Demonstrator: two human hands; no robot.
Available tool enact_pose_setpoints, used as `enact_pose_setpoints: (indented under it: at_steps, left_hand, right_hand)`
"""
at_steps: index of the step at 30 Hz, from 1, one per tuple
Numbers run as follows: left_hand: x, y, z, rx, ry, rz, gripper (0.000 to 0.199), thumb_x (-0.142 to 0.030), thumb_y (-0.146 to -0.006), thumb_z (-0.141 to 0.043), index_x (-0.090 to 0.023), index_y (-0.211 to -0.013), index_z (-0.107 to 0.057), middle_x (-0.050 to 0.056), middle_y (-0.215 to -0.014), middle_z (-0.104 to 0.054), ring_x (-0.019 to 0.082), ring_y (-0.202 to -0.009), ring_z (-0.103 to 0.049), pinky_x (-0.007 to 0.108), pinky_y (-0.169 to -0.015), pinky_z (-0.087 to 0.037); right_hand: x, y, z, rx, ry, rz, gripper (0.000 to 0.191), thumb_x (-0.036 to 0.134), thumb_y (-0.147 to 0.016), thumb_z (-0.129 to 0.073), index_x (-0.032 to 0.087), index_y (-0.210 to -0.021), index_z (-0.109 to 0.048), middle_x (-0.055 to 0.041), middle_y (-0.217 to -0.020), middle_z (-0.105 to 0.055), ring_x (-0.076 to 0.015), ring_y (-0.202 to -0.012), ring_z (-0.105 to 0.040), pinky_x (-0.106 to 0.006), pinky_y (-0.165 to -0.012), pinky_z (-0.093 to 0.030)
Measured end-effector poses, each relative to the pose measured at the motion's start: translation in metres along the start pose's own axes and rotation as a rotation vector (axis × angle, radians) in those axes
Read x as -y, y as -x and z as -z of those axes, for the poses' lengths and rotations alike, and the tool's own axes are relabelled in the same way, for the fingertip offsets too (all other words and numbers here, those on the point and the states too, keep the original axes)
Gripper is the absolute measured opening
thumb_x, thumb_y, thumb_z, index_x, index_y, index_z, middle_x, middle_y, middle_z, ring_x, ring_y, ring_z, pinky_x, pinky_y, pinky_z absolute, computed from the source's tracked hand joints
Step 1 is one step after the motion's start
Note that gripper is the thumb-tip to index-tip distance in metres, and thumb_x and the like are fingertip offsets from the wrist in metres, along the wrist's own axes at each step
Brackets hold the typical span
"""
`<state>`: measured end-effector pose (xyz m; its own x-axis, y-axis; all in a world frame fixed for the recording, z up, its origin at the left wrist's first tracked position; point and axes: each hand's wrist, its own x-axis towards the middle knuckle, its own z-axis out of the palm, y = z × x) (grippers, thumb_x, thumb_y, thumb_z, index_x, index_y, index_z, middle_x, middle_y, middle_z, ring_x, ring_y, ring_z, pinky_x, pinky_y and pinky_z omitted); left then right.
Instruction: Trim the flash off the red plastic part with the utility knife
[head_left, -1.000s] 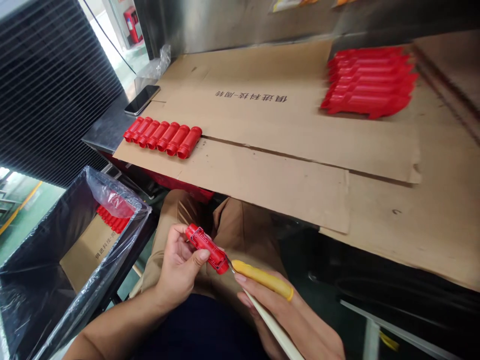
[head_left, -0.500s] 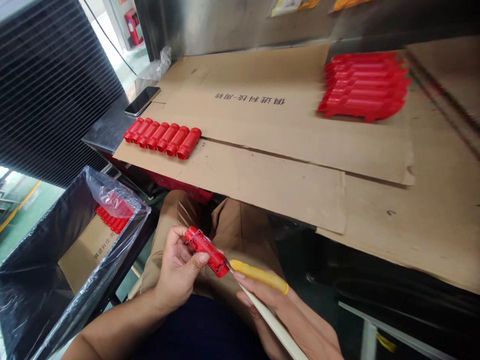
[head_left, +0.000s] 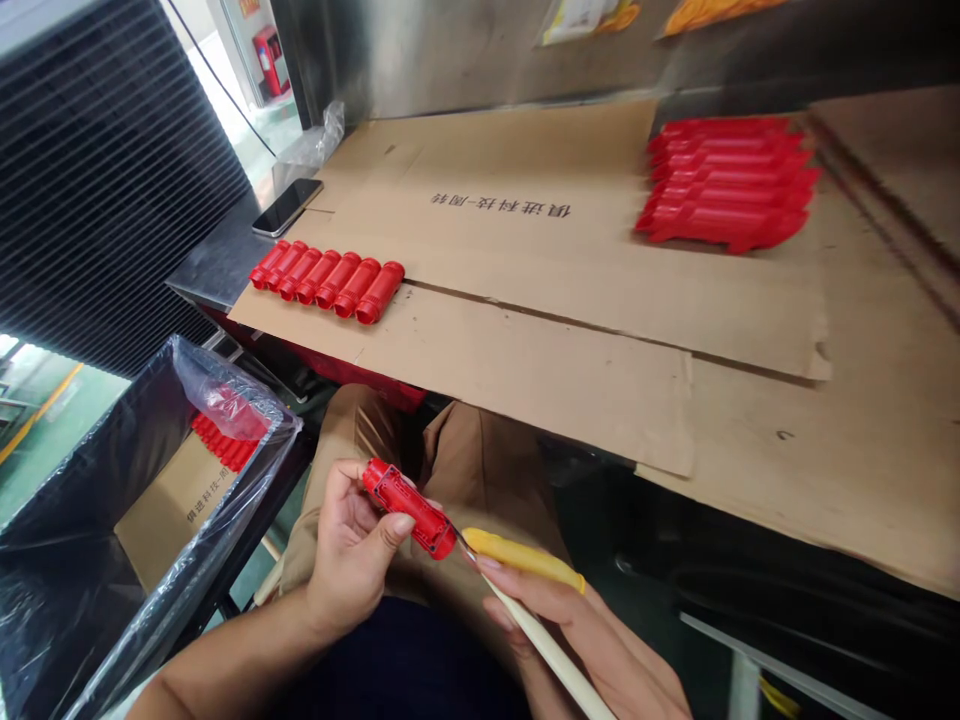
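My left hand [head_left: 351,548] grips a red moulded plastic part [head_left: 409,510], an oblong hollow piece, with the thumb across its near side. My right hand [head_left: 577,640] holds a small knife with a yellow grip [head_left: 521,560] and a long cream-coloured handle [head_left: 544,650]. The thin blade tip touches the lower end of the red part, close to my left thumb. The back of the part is hidden by my left fingers.
Cardboard sheets [head_left: 540,330] cover the bench, with a row of red parts [head_left: 327,281] and a stack of red parts [head_left: 727,185] on them. A phone [head_left: 287,207] lies at the back. A black-lined bin [head_left: 142,520] at lower left holds more red parts [head_left: 223,443].
The red part has tilted flatter in my left hand, its far end swinging left. The knife stays at its lower end. The bench scene has shifted slightly lower in view.
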<state>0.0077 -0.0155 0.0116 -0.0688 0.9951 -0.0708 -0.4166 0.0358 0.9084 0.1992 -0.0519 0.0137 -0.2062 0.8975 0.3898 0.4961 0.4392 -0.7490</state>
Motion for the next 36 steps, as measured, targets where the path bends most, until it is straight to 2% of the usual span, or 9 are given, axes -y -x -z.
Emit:
enact_pose_setpoints:
  at_steps: [6, 10, 15, 17, 22, 25, 31, 33, 36]
  left_hand:
    - [0.000, 0.010, -0.003, -0.036, -0.186, -0.187, 0.025, -0.022, -0.089, -0.079, -0.024, -0.105, -0.060, 0.003, -0.104, -0.069, 0.019, -0.092, -0.076, 0.035, -0.086, -0.063]
    - [0.001, 0.006, -0.001, -0.091, -0.181, -0.030, 0.028, -0.028, -0.088, -0.082, -0.024, -0.103, -0.059, 0.000, -0.089, -0.067, 0.013, -0.079, -0.068, 0.025, -0.075, -0.058]
    - [0.002, -0.003, 0.003, -0.074, -0.035, 0.247, 0.041, -0.041, -0.082, -0.087, -0.023, -0.101, -0.055, -0.002, -0.088, -0.061, 0.011, -0.073, -0.059, 0.021, -0.065, -0.053]
    - [0.001, -0.004, 0.003, -0.047, -0.046, 0.235, 0.042, -0.042, -0.082, -0.087, -0.023, -0.102, -0.055, -0.001, -0.088, -0.061, 0.012, -0.075, -0.058, 0.023, -0.068, -0.053]
    - [-0.002, -0.003, 0.002, 0.021, -0.129, 0.117, 0.038, -0.040, -0.084, -0.084, -0.023, -0.103, -0.057, 0.000, -0.091, -0.063, 0.014, -0.080, -0.060, 0.024, -0.075, -0.052]
    - [-0.001, -0.001, 0.001, 0.032, -0.166, 0.065, 0.034, -0.038, -0.086, -0.082, -0.023, -0.106, -0.058, 0.002, -0.093, -0.064, 0.015, -0.082, -0.061, 0.026, -0.075, -0.052]
    - [0.003, 0.008, 0.002, 0.065, -0.285, -0.043, 0.028, -0.033, -0.092, -0.076, -0.024, -0.112, -0.059, 0.003, -0.091, -0.068, 0.016, -0.081, -0.065, 0.028, -0.076, -0.054]
    - [0.004, 0.008, 0.002, 0.070, -0.287, -0.037, 0.029, -0.033, -0.092, -0.076, -0.024, -0.113, -0.058, 0.003, -0.093, -0.069, 0.017, -0.082, -0.067, 0.029, -0.078, -0.056]
    - [0.004, 0.004, 0.004, 0.053, -0.177, 0.034, 0.032, -0.036, -0.091, -0.078, -0.024, -0.111, -0.057, 0.003, -0.096, -0.070, 0.019, -0.084, -0.072, 0.033, -0.080, -0.058]
  right_hand:
    - [-0.001, -0.009, 0.001, 0.049, -0.023, 0.010, 0.021, 0.014, -0.099, -0.059, 0.024, -0.117, -0.064, -0.0077, -0.108, -0.078, -0.0204, -0.095, -0.080, -0.027, -0.087, -0.066]
    - [-0.006, -0.014, 0.001, 0.106, -0.097, 0.121, 0.034, 0.009, -0.101, -0.051, 0.024, -0.125, -0.068, -0.0088, -0.106, -0.076, -0.0204, -0.098, -0.076, -0.026, -0.079, -0.067]
    - [-0.010, -0.018, 0.004, 0.110, -0.186, 0.072, 0.036, 0.009, -0.097, -0.056, 0.028, -0.124, -0.071, -0.0054, -0.109, -0.079, -0.0196, -0.094, -0.079, -0.026, -0.082, -0.067]
    - [-0.009, -0.019, 0.005, 0.070, -0.215, 0.000, 0.029, 0.010, -0.095, -0.062, 0.028, -0.116, -0.072, -0.0036, -0.104, -0.081, -0.0190, -0.091, -0.080, -0.024, -0.083, -0.066]
    - [-0.005, -0.025, 0.003, -0.010, -0.466, -0.375, 0.008, 0.031, -0.098, -0.069, 0.026, -0.096, -0.075, -0.0031, -0.087, -0.081, -0.0170, -0.076, -0.080, -0.020, -0.070, -0.065]
    - [-0.007, -0.030, -0.001, -0.036, -0.692, -0.412, 0.015, 0.037, -0.097, -0.072, 0.023, -0.093, -0.076, -0.0032, -0.075, -0.076, -0.0165, -0.070, -0.077, -0.022, -0.069, -0.065]
    - [-0.005, -0.037, -0.005, -0.027, -1.050, -0.546, 0.015, 0.038, -0.094, -0.076, 0.023, -0.096, -0.077, -0.0040, -0.076, -0.074, -0.0137, -0.067, -0.072, -0.023, -0.066, -0.062]
    - [0.001, -0.033, 0.000, 0.043, -1.149, -0.603, 0.022, 0.044, -0.093, -0.076, 0.022, -0.094, -0.074, -0.0049, -0.072, -0.074, -0.0141, -0.061, -0.070, -0.023, -0.061, -0.061]
    - [0.005, -0.022, 0.011, 0.381, -1.236, -0.542, 0.039, 0.060, -0.091, -0.072, 0.022, -0.084, -0.070, -0.0067, -0.070, -0.075, -0.0147, -0.049, -0.067, -0.025, -0.054, -0.060]
